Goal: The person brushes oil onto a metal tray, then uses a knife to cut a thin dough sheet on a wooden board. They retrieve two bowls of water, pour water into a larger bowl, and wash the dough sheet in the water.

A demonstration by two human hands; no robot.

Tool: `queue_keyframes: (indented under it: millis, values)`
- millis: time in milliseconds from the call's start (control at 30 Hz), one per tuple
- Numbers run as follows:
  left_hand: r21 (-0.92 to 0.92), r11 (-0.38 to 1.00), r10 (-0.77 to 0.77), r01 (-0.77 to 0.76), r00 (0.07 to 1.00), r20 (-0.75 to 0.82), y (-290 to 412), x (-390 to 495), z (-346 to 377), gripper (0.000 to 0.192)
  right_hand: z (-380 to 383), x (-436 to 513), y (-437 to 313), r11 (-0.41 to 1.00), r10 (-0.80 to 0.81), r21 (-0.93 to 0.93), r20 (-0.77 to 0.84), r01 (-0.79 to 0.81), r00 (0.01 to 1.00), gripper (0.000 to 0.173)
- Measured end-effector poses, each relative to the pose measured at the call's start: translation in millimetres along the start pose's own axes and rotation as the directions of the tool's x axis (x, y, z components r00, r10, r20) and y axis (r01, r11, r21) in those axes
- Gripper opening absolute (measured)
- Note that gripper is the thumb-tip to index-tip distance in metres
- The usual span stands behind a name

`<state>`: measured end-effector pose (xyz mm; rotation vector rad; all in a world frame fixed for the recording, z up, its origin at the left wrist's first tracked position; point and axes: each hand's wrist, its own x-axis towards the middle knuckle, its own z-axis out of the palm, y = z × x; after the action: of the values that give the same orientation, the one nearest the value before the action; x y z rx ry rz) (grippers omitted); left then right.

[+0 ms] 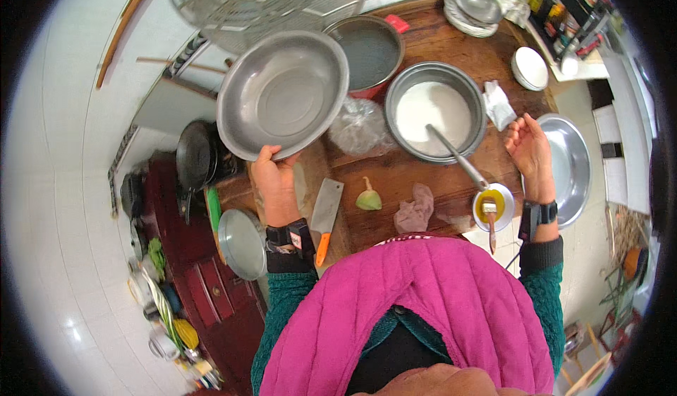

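Observation:
My left hand [275, 184] grips the near rim of a wide metal basin [288, 97], which is held tilted with its inside showing. My right hand [530, 150] is raised with curled fingers and nothing seen in it, beside a second metal basin [568, 168]. Between the hands stands a pot of white liquid [433, 107] with a metal ladle [460, 158] leaning in it. A bowl of yellow oil [505, 205] holds a brush [491, 219]. A cleaver with an orange handle [327, 205] lies on a cutting board [344, 237] near my left wrist.
A red pot [365, 52] and a clear plastic bag [359, 126] sit on the wooden table [423, 41]. A green vegetable piece [368, 199] and a crumpled pinkish bag [415, 211] lie nearest me. Stacked plates [468, 20], a white bowl [530, 68] and black pans [195, 155] stand around.

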<state>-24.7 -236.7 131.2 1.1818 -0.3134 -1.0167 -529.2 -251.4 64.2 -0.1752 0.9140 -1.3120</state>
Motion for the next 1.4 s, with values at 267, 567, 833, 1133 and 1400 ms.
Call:
queue_keyframes:
  millis: [267, 567, 833, 1133, 1400]
  values:
    - [-0.129, 0.980, 0.131, -0.150, 0.981, -0.146, 41.8, -44.1, -77.9, 0.039, 70.2, -61.7, 48.4, 0.997, 0.072, -0.044, 0.081, -0.068, 0.994, 0.025]
    - [0.308, 0.922, 0.294, -0.234, 0.941, -0.166, 53.5, -60.8, -150.7, 0.014, 153.0, -35.6, 65.7, 0.998, 0.049, 0.019, 0.335, -0.059, 0.941, 0.027]
    - [0.438, 0.779, 0.447, -0.449, 0.887, 0.114, 43.1, -46.3, -153.0, 0.033, 167.7, 97.8, 18.5, 0.991, -0.054, 0.127, 0.115, 0.039, 0.992, 0.029]
    - [-0.017, 0.988, 0.153, -0.156, 0.981, -0.115, 48.5, -46.3, -75.3, 0.046, 29.7, 240.7, -49.6, 0.872, -0.182, 0.397, -0.278, 0.285, 0.943, 0.048]
    - [0.044, 0.984, 0.179, -0.173, 0.966, -0.188, 27.5, -11.4, -43.7, 0.043, -64.2, 290.4, -39.5, 0.864, -0.011, 0.406, -0.578, 0.299, 0.816, 0.076]
